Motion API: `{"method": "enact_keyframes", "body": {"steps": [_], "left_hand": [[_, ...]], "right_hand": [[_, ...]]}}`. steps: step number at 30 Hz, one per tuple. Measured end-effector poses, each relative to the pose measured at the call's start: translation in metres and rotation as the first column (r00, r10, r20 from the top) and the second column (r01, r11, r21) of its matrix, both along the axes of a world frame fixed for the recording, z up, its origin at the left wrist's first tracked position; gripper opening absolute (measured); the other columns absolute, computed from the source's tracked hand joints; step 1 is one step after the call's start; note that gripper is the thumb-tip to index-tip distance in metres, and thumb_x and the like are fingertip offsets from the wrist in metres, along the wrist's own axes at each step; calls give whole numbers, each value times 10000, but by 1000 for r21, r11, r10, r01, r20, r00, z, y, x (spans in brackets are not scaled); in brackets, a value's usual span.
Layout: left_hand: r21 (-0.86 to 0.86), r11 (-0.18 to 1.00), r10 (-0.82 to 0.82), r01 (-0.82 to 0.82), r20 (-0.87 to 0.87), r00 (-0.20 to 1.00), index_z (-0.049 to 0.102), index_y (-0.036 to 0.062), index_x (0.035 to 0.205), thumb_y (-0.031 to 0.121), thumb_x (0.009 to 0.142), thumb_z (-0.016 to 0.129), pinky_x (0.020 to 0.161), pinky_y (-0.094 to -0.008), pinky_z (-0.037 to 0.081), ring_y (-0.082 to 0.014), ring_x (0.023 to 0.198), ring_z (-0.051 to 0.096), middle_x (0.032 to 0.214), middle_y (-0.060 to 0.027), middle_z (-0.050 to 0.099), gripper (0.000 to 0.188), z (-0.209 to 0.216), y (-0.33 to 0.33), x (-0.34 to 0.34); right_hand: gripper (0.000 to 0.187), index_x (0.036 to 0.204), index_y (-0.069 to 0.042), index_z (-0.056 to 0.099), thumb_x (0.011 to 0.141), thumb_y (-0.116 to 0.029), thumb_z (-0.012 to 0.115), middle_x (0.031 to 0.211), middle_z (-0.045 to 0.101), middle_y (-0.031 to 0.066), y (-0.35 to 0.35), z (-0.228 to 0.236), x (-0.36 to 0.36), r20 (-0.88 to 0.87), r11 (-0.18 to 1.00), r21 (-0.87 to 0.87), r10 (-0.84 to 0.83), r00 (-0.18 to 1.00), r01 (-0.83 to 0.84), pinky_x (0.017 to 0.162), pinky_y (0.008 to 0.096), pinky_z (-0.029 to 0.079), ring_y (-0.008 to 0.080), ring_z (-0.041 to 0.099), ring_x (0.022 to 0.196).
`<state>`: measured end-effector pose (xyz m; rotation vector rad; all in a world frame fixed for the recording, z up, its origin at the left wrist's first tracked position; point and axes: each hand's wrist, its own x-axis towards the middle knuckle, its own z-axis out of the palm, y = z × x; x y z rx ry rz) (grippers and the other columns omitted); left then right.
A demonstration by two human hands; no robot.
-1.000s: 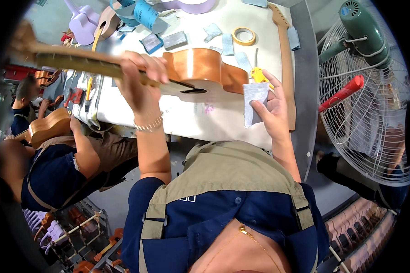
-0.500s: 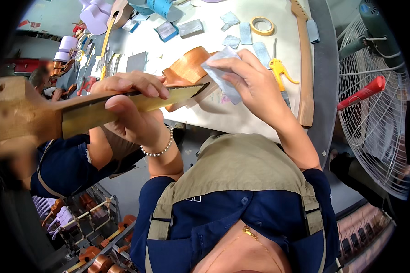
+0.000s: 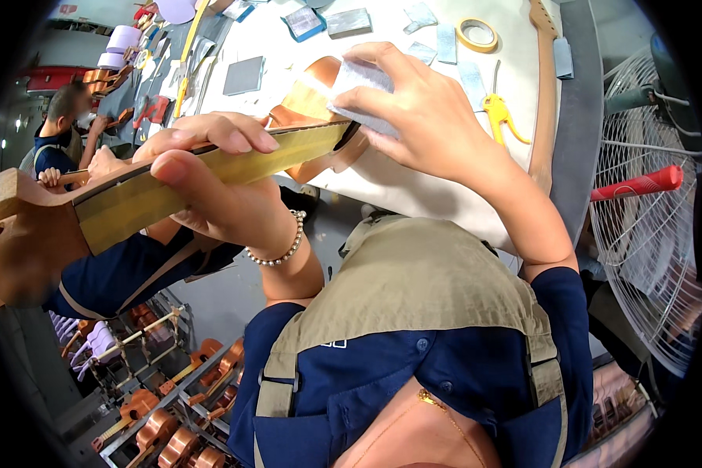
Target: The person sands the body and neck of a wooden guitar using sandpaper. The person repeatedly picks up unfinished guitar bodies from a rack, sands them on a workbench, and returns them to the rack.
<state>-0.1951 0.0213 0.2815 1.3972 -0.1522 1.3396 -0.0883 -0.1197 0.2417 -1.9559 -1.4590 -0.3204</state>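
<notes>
My left hand [image 3: 226, 183] is wrapped round the neck of a small wooden ukulele, thumb below and fingers over the top. Yellowish tape [image 3: 136, 204] covers the long strip of the neck that faces me. The headstock [image 3: 23, 234] is close to the camera at the left, and the glossy orange-brown body [image 3: 308, 93] points away over the table. In my right hand [image 3: 437, 113] a folded piece of grey sandpaper [image 3: 363, 84] is pinched between thumb and fingers. It overlaps the body near the end of the taped strip; whether it touches the wood is hidden.
On the pale worktable lie a tape roll [image 3: 476, 35], a yellow air gun [image 3: 501, 115], an unfinished wooden neck [image 3: 546, 109] and grey sanding pads [image 3: 349, 23]. A caged fan [image 3: 643, 242] stands at right. Another person [image 3: 61, 129] works at far left; racked ukuleles [image 3: 157, 429] stand lower left.
The sandpaper in my right hand has shifted left, nearer the ukulele's body and the end of the taped strip. My left hand keeps its hold on the neck. The whole view has shifted slightly.
</notes>
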Motion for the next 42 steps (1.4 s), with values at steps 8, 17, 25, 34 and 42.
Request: {"method": "enact_keyframes", "body": {"steps": [8, 17, 25, 34, 42], "left_hand": [[236, 971, 6, 29, -149, 989, 430, 101, 929, 500, 931, 352, 445, -262, 414, -164, 433, 477, 599, -54, 464, 407, 3, -9, 4], [143, 960, -223, 241, -130, 966, 450, 75, 950, 475, 942, 356, 408, -265, 363, -170, 389, 433, 579, -71, 457, 411, 3, -14, 21], [86, 955, -269, 284, -156, 951, 488, 76, 946, 461, 944, 370, 388, -247, 337, -158, 385, 393, 567, -66, 451, 403, 5, -3, 34], [17, 857, -512, 514, -66, 856, 422, -8, 932, 283, 935, 488, 371, -301, 435, -215, 406, 481, 570, -152, 492, 298, 6, 14, 50], [64, 889, -434, 453, -196, 879, 481, 81, 908, 477, 926, 413, 381, -248, 334, -147, 379, 390, 555, -60, 450, 402, 9, 10, 54]], "right_hand": [[261, 888, -118, 640, 630, -158, 624, 1054, 550, 41, -7, -9, -5, 345, 998, 55, -39, 938, 21, 615, 305, 470, 204, 528, 825], [290, 917, -62, 650, 646, -156, 605, 1096, 537, 12, -4, -10, -2, 409, 995, 46, -96, 907, 84, 610, 267, 407, 200, 493, 886], [400, 1050, -103, 598, 653, -148, 585, 1142, 520, 48, -2, -9, 3, 352, 992, -15, -112, 929, 126, 664, 298, 427, 206, 497, 877], [344, 979, -42, 639, 658, -152, 585, 1113, 514, 10, 4, -9, 7, 362, 986, 14, -157, 919, 163, 616, 274, 392, 190, 467, 840], [370, 1004, -80, 612, 645, -165, 586, 1077, 506, 28, -7, -7, 5, 401, 979, -31, -174, 900, 203, 635, 288, 408, 192, 480, 858]]}}
